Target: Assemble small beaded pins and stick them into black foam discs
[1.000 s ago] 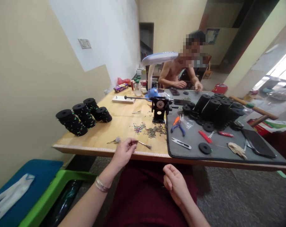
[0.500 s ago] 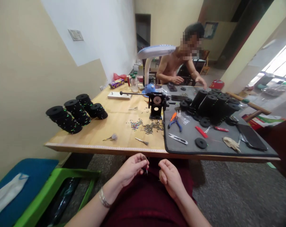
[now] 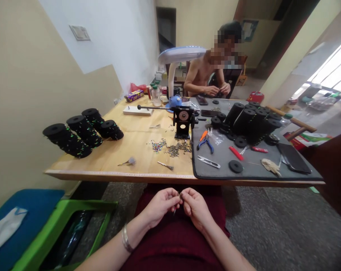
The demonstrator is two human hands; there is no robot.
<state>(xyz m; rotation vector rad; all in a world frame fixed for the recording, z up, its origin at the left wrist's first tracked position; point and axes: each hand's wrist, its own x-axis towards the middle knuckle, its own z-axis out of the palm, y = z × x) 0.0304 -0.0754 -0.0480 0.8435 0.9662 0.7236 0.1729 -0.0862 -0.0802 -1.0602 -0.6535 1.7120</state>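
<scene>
My left hand [image 3: 160, 205] and my right hand [image 3: 196, 206] meet over my lap, below the front edge of the wooden table [image 3: 119, 158]. Both are pinched closed on a small thin metal piece [image 3: 177, 203] held between their fingertips. A silver bangle [image 3: 125, 238] is on my left wrist. On the table just ahead lie a similar thin metal piece [image 3: 165, 165], a small tuft-tipped piece [image 3: 127, 162] and a scatter of tiny metal and coloured parts [image 3: 172, 147].
A black hand-crank winder [image 3: 183, 121] stands mid-table beside a grey mat [image 3: 252, 171] with pliers, snips, red tools and black spools [image 3: 248, 120]. More black spool stacks [image 3: 80, 131] sit at left. A desk lamp [image 3: 178, 56] and another person [image 3: 212, 75] are at the far end. A green and blue stool [image 3: 46, 222] stands at my left.
My left hand picked a thin piece off the table edge and drew back to my lap. My right hand came in to meet it, and both now pinch the piece.
</scene>
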